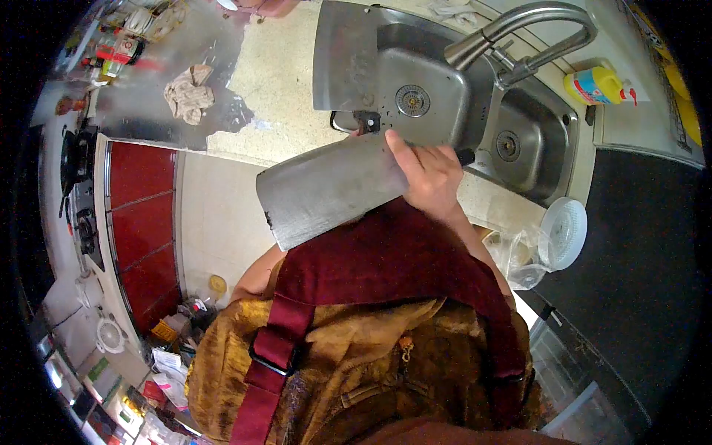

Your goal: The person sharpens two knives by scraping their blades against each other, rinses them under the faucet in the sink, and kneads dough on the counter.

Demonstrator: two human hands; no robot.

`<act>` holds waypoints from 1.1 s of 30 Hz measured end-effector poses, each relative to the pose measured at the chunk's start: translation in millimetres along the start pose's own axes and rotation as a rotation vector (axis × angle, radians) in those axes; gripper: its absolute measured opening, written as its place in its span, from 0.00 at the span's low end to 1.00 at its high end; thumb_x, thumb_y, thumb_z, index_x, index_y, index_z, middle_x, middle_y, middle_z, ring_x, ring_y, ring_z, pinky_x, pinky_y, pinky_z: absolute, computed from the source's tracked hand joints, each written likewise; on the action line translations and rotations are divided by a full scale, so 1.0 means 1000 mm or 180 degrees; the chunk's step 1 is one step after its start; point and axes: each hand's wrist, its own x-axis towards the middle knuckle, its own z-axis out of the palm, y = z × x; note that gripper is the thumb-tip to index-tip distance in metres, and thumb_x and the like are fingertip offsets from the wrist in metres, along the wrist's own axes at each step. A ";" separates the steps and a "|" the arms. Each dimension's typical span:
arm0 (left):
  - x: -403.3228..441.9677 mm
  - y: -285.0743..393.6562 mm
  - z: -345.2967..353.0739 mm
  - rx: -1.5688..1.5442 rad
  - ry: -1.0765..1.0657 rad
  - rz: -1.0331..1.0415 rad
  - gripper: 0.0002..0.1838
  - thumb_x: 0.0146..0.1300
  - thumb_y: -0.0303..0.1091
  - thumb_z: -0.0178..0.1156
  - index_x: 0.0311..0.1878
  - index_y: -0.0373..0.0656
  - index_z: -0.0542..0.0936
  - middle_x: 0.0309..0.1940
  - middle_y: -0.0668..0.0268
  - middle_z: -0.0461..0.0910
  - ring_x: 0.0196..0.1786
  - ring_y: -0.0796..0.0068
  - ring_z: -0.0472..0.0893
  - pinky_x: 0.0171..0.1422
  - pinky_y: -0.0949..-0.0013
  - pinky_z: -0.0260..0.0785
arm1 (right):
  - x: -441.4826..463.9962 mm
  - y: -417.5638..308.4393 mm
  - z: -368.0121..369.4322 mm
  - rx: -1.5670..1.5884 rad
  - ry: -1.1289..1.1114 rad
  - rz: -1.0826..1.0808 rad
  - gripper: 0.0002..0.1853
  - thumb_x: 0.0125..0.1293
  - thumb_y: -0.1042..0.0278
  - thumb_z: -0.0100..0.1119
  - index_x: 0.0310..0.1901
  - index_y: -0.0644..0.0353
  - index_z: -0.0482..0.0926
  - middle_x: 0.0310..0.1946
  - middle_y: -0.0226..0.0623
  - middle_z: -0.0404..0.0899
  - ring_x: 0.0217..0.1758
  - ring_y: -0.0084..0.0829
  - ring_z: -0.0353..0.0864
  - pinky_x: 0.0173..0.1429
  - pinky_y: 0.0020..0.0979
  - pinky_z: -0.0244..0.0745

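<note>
My right hand (pixel 430 174) is closed around the handle of a grey metal cleaver (pixel 326 189). Its index finger lies along the blade, which points left, and the dark handle end sticks out past the fist. A second cleaver (pixel 345 59) stands blade-away over the left side of the sink, with a small hole in its far corner. Its dark riveted handle passes behind the nearer blade, where only a sliver of my left hand (pixel 356 136) shows. The left fingers are mostly hidden, but they appear wrapped around that handle.
Beyond the cleavers is a two-basin steel sink (pixel 437 81) with a tall faucet (pixel 541 15). A yellow bottle (pixel 597 85) stands right of it. A crumpled cloth (pixel 189 93) lies on the left counter. A pale blue basket (pixel 564 233) and clear plastic bag (pixel 523 256) sit at right.
</note>
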 end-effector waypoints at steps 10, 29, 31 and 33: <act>-0.011 0.003 -0.003 0.0770 -0.0147 -0.0179 0.11 0.71 0.37 0.49 0.45 0.41 0.76 0.30 0.65 0.77 0.27 0.75 0.74 0.33 0.72 0.69 | -0.008 0.008 0.009 -0.0009 0.0018 0.0164 0.21 0.47 0.69 0.63 0.47 0.61 0.81 0.28 0.35 0.82 0.28 0.31 0.82 0.35 0.32 0.71; 0.006 0.020 0.002 0.1100 -0.0011 -0.0182 0.10 0.72 0.36 0.48 0.44 0.41 0.75 0.29 0.65 0.76 0.26 0.75 0.73 0.31 0.72 0.67 | 0.002 -0.001 -0.006 -0.0043 -0.0274 0.0029 0.25 0.45 0.75 0.65 0.51 0.56 0.81 0.22 0.31 0.78 0.24 0.31 0.78 0.34 0.33 0.71; 0.004 0.019 0.001 0.1020 -0.0023 -0.0167 0.10 0.72 0.36 0.48 0.44 0.41 0.75 0.29 0.65 0.76 0.26 0.75 0.73 0.31 0.72 0.67 | -0.001 0.007 0.008 -0.0005 -0.0016 0.0101 0.26 0.45 0.74 0.64 0.51 0.56 0.81 0.20 0.31 0.77 0.22 0.31 0.77 0.33 0.32 0.70; 0.001 0.019 -0.002 0.0991 -0.0030 -0.0162 0.10 0.72 0.36 0.48 0.43 0.41 0.75 0.29 0.65 0.76 0.26 0.75 0.73 0.31 0.72 0.67 | 0.001 0.011 0.013 -0.0025 0.0042 0.0156 0.26 0.45 0.73 0.64 0.51 0.56 0.81 0.20 0.31 0.76 0.21 0.31 0.76 0.33 0.32 0.70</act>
